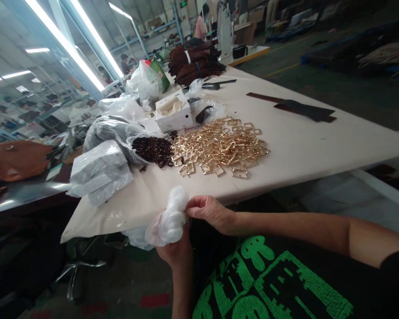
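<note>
On the near side of the gold buckle pile (221,146), the right hand (213,213) pinched the white plastic bundle (173,223), the left hand (175,250) was under it, grip too hidden to tell, and a loose pinch could have dropped it.

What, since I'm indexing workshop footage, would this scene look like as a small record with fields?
Left hand: supports the white plastic bundle from below, fingers largely hidden
Right hand: fingertips at the bundle's side, seemingly pinching the plastic
Bundle position: by the near edge of the table
Main pile: gold-coloured metal buckles, loosely heaped
Left of pile: small dark-brown pieces, beside a clear plastic bag
Behind pile: open white box
Picture right: flat dark strips
Far end: stacked dark-brown material
</note>
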{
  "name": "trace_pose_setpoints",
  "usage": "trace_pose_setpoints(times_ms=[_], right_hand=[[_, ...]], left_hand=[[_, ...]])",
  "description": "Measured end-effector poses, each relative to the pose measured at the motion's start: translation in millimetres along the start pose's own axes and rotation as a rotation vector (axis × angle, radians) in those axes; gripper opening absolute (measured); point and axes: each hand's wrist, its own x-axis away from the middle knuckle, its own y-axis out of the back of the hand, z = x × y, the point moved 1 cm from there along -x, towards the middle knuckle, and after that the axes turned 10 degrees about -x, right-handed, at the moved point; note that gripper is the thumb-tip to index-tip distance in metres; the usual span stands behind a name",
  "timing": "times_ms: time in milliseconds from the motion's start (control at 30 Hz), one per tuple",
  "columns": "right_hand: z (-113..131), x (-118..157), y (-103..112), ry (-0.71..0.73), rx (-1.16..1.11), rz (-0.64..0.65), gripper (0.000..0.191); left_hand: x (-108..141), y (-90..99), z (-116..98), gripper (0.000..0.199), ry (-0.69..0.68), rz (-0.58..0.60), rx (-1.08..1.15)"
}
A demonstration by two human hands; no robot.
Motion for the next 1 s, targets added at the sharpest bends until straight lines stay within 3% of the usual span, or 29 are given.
trace_pose_setpoints(times_ms=[233,367,567,700,767,867,1000], right_hand=[[5.6,6.3,2.8,0.061,0.023,-0.044,0.048],[5.9,6.6,1.9,0.058,0.098,-0.006,0.053],[-8.0,-4.1,-5.5,0.112,0.156,0.163,0.057],[-13.3,-10.2,-11.8,0.193,0.304,0.132,0.050],[-14.8,-11.7,-18.2,0.207,0.364,0.153,0.049],[-19.0,-16.2,-32.4,0.226,0.476,0.217,0.048],[-30.1,-40.2,-52.1,0.161,0.665,0.389,0.044]], left_hand=[[1.6,3.8,-11.3,0.045,-0.103,0.009,-0.029],[-1.3,4.0,-24.6,0.042,-0.114,0.007,-0.028],[3.2,1.5,-28.0,0.050,0.154,0.028,0.175],[16.3,7.2,-16.4,0.073,0.439,0.159,0.458],[20.1,11.0,-11.3,0.089,0.507,0.199,0.592],[16.1,17.0,-5.2,0.098,0.568,0.045,0.601],[4.5,32.2,15.7,0.079,0.724,-0.226,0.570]])
